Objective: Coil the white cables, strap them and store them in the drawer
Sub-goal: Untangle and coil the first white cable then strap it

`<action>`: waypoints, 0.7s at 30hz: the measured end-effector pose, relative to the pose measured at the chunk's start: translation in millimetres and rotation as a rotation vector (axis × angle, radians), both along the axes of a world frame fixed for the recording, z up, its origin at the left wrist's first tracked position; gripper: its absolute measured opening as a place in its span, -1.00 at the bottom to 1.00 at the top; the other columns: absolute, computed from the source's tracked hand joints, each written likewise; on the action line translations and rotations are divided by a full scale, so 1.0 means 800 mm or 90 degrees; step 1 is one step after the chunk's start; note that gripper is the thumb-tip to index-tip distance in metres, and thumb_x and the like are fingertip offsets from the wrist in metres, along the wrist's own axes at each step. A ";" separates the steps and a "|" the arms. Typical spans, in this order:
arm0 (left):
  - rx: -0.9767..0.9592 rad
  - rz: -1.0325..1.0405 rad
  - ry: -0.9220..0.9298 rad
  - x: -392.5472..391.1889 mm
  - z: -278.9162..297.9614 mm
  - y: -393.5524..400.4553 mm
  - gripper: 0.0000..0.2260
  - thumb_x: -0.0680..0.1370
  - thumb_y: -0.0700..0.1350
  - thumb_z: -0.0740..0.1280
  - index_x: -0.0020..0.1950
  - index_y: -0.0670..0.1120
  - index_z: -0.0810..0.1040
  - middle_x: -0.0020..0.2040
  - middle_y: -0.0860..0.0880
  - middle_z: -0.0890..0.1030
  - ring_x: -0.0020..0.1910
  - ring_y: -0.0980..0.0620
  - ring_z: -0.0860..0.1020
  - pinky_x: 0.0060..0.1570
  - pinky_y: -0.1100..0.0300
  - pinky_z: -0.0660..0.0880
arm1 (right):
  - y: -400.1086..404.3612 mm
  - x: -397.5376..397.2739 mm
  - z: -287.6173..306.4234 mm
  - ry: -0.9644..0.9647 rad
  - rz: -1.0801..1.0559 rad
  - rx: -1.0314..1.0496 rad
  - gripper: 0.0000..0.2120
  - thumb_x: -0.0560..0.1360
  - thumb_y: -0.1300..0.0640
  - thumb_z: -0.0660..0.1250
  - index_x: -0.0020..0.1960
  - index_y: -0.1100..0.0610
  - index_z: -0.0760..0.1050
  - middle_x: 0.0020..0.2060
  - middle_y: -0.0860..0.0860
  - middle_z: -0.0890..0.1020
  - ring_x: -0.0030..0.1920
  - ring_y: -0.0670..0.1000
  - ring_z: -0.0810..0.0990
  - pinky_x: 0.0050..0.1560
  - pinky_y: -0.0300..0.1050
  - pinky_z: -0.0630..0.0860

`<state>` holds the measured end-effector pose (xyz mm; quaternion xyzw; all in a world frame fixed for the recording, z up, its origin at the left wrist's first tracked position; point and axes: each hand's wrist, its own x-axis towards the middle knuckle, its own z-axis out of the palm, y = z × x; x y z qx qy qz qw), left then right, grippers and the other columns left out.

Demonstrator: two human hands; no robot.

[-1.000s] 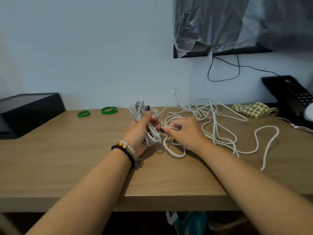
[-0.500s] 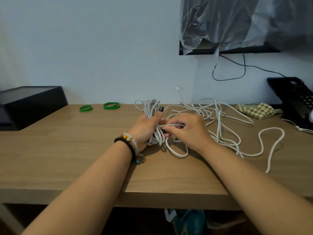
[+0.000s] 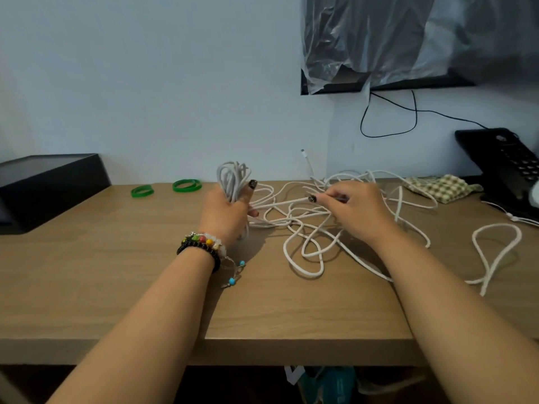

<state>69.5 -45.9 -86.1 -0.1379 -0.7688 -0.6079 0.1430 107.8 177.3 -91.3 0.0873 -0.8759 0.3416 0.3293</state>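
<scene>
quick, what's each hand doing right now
Left hand: closed around the coiled bundle of white cable.
Right hand: fingers pinching a loose strand of white cable running from the bundle.

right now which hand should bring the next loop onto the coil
Right. The right hand already pinches the loose white cable leading to the coil, which the left hand grips.

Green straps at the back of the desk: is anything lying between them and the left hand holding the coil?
Nothing visible: bare desk separates the left hand from the green straps; the loose cable lies rightward.
</scene>
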 end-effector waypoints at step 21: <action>-0.579 -0.082 0.244 0.000 -0.019 0.012 -0.81 0.54 0.00 0.33 0.14 0.05 0.49 -0.02 0.03 0.63 -0.06 -0.02 0.59 -0.08 0.04 0.55 | -0.023 -0.002 0.000 0.023 -0.059 -0.196 -0.71 0.48 0.02 0.43 -0.29 0.22 0.60 -0.47 0.03 0.49 -0.43 -0.15 0.37 -0.37 -0.34 0.30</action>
